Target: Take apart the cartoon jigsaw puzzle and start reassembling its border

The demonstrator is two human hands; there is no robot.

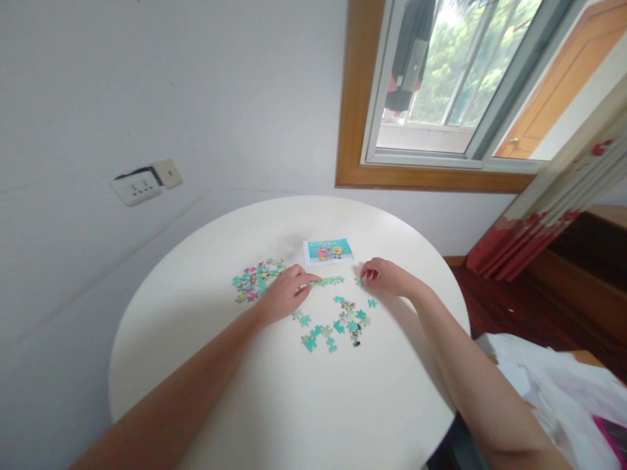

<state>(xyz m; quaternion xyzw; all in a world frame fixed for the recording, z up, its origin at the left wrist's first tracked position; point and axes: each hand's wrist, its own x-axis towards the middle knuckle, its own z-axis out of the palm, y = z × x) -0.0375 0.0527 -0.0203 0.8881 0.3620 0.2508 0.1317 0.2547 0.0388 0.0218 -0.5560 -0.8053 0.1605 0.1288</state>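
On the white round table (196, 391), a short row of joined green jigsaw pieces (333, 281) lies in front of the picture box. My left hand (287, 294) has its fingers at the left end of this row, holding it against the tabletop. To the right, my right hand (385, 275) is closed in a pinch on a small jigsaw piece (359, 282), partly covered by the fingertips. Loose green and teal pieces (353, 320) are scattered nearer to me, several of them just below both hands. A larger mixed heap of pieces (255, 281) lies beyond my left wrist.
A flat box or card with a cartoon picture (328, 250) lies behind the row. The wall with a socket (140, 187) and a wood-framed window (360, 175) stands past the table. White plastic bags (543, 372) sit low on the right.
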